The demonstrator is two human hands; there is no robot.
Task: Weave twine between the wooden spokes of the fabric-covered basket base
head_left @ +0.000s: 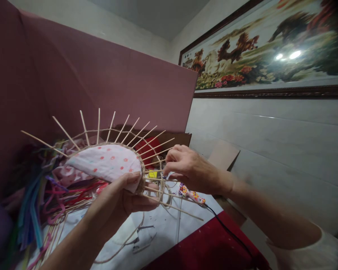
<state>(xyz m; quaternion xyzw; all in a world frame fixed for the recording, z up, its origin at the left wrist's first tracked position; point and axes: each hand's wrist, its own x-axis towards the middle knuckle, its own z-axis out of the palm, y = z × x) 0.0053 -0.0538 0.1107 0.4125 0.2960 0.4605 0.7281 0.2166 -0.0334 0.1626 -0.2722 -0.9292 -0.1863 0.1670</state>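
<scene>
My left hand (129, 193) grips a half-round panel (112, 161) covered in white cloth with red dots, thumb on its face and fingers behind. Several thin wooden sticks (98, 125) fan out from the curved edge, which is bound with twine. A strand of jute twine (121, 131) runs in a wider arc across the sticks. Beside the right-hand sticks, my right hand (184, 167) is closed in a pinch around the twine; its fingertips partly hide the strand. Loops of twine (166, 200) hang below, behind the sticks.
A flower-patterned glue gun (193, 195) with a black cord (228, 230) lies on the white table covering (171, 221), near a red cloth (202, 243). Colourful pipe cleaners (30, 210) pile up at left. Small metal tools (144, 243) lie in front. A pink board (109, 78) stands behind.
</scene>
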